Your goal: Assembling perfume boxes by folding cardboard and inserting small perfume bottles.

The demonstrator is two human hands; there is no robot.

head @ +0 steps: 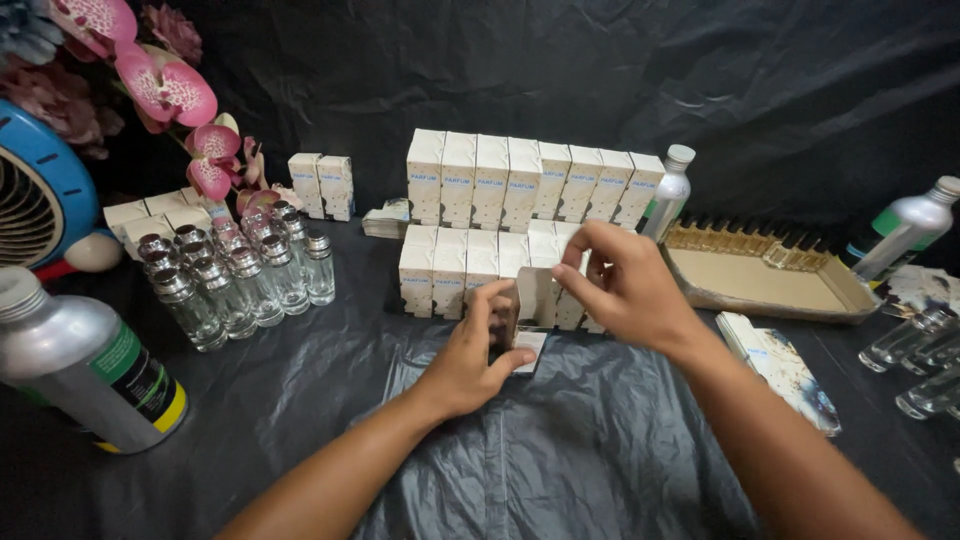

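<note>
My left hand [470,360] grips a small white carton [528,312] from the left side, low over the black sheet, with the carton's bottom flap hanging open. My right hand [625,285] comes in from the right and pinches the carton's top edge between thumb and fingers. Just behind the carton stand two stepped rows of matching white cartons [500,215]. Whatever is inside the held carton is hidden.
Several clear glass bottles with silver caps [235,275] stand at left beside a large aluminium can [85,365]. A cardboard tray [770,280] holds amber bottles at right, with a stack of flat cartons [785,365], loose glass bottles [920,345], a blue fan [40,195] and pink orchids [165,90].
</note>
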